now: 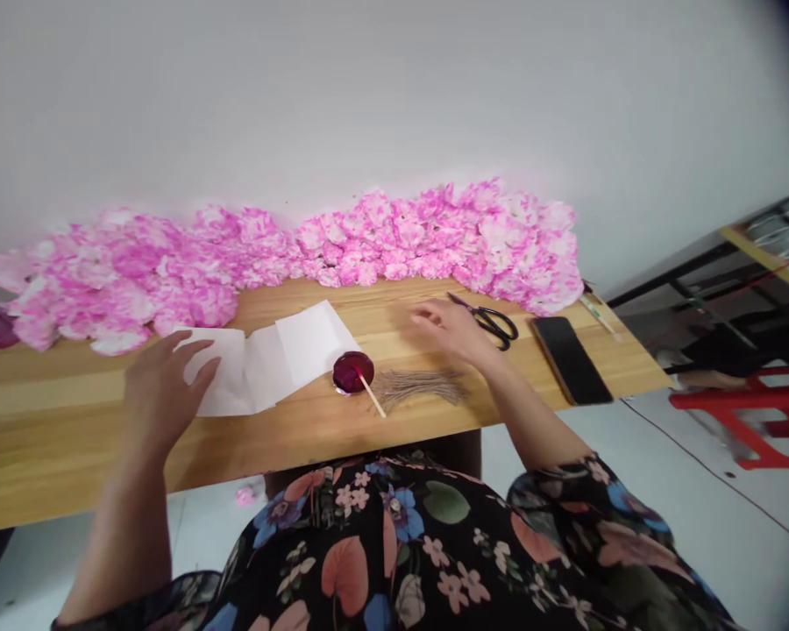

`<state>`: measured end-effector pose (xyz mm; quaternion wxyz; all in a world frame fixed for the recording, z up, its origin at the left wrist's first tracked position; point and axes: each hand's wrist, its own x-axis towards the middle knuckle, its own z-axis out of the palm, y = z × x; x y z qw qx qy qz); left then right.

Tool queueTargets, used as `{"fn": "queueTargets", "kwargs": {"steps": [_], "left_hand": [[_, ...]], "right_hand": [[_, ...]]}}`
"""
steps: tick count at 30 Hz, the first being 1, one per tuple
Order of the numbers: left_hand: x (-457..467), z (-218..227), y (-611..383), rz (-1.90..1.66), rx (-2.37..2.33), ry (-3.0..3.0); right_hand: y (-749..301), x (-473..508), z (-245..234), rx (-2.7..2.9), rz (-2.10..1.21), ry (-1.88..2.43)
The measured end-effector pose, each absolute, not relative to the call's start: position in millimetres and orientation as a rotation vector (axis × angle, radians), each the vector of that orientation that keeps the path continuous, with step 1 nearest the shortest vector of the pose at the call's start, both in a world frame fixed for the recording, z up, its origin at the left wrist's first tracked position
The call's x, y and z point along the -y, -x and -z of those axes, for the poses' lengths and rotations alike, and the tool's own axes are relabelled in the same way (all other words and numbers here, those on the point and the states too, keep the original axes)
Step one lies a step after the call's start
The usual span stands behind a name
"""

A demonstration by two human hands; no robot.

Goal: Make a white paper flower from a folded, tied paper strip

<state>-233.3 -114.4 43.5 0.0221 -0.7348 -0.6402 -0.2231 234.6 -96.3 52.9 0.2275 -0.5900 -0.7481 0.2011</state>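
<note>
My left hand (161,381) lies flat and open on the left end of a creased white paper sheet (269,359) on the wooden table (53,438). A dark red round lollipop (353,372) with a pale stick rests by the paper's right corner. Just right of it lies a bundle of thin brown wires (421,386). My right hand (451,329) hovers above that bundle, blurred, fingers spread, holding nothing, close to black scissors (493,322).
A long heap of pink and white paper flowers (302,250) runs along the table's back edge against the wall. A black phone (571,359) lies at the right end beside a thin stick (598,314). A red stool (749,416) stands on the floor to the right.
</note>
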Motion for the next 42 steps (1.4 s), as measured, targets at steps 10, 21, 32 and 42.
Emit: {"fn": "queueTargets", "kwargs": {"steps": [10,21,32,42], "left_hand": [[122.0,-18.2,208.6,0.545,2.012,2.276],[112.8,-19.0,225.8,0.498,2.092,2.149],[94.0,-41.2,155.1,0.733,1.671,2.72],[61.8,-16.0,104.5,0.35,1.441,2.942]], "right_hand": [[-113.7,27.8,-42.8,2.409,-0.614,1.666],[-156.0,20.7,-35.1,2.164,-0.629,1.694],[-195.0,27.3,-27.1,1.82,-0.891,1.534],[-193.5,48.1,-44.4,2.118,-0.262,1.783]]}}
